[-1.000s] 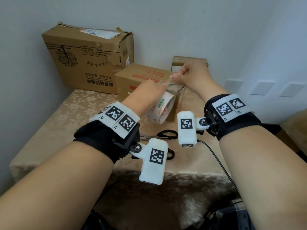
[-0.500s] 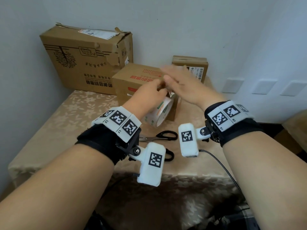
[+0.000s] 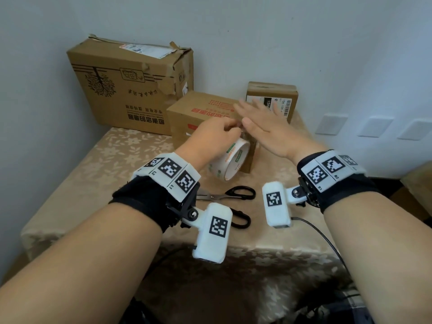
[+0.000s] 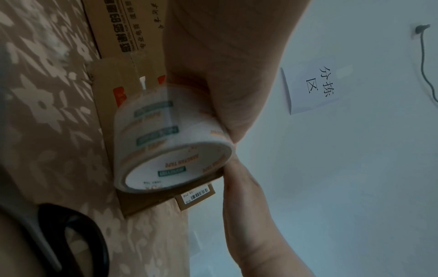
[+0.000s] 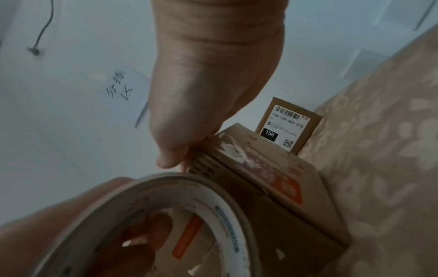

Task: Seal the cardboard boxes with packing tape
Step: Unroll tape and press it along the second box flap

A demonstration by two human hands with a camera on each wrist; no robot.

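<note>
My left hand [image 3: 230, 130] grips a white printed tape roll [image 3: 233, 160] held on edge against the front upper edge of the medium cardboard box [image 3: 201, 111]. In the left wrist view the fingers [image 4: 213, 97] curl over the tape roll [image 4: 170, 146]. My right hand [image 3: 254, 113] lies flat with straight fingers on the medium box's top, just right of the left hand. The right wrist view shows the right hand [image 5: 189, 131] at the top edge of the medium box [image 5: 272, 178], with the tape roll [image 5: 147, 215] close below.
A large worn box [image 3: 131, 90] stands at the back left against the wall. A small labelled box [image 3: 273, 99] stands behind the medium one. Black-handled scissors [image 3: 224, 195] lie on the patterned tablecloth [image 3: 105, 164] near my wrists. A cable [image 3: 322, 235] trails off the front edge.
My right hand has let go of the pulled tape end, opened flat and come down onto the medium box's top. My left hand keeps the roll at the box's front edge.
</note>
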